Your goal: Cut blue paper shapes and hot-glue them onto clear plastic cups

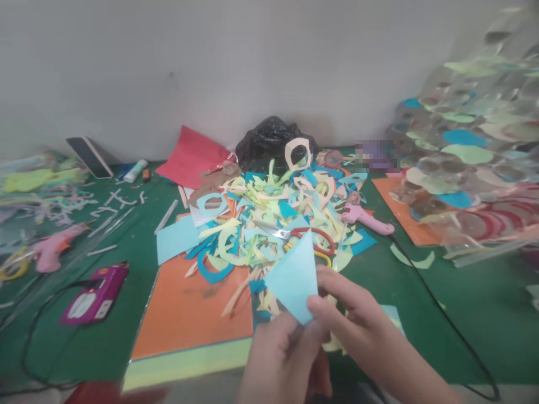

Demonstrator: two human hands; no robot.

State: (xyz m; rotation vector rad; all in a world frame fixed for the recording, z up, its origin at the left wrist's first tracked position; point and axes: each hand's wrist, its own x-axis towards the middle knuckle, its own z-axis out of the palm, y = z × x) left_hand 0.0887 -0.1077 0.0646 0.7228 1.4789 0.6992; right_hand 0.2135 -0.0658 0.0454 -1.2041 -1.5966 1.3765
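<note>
A light blue piece of paper (pixel 293 279), folded to a triangle, is held up above the table's near edge. My left hand (pixel 282 353) pinches its lower corner from below. My right hand (pixel 343 303) grips the right edge between thumb and fingers. Just behind the paper lie scissors with red handles (pixel 324 238) and a yellow-handled pair (pixel 322 258), partly hidden. They rest on a heap of cut paper scraps (pixel 252 219) in blue, green, yellow and cream.
Orange sheets (pixel 197 303) lie left of my hands. A pink glue gun (pixel 366 217) with a black cord is on the right, another pink glue gun (pixel 54 247) on the left, near a purple box (pixel 96 294). A black plastic bag (pixel 273 140) sits by the wall; clear cups with paper pieces (pixel 475 151) stack at right.
</note>
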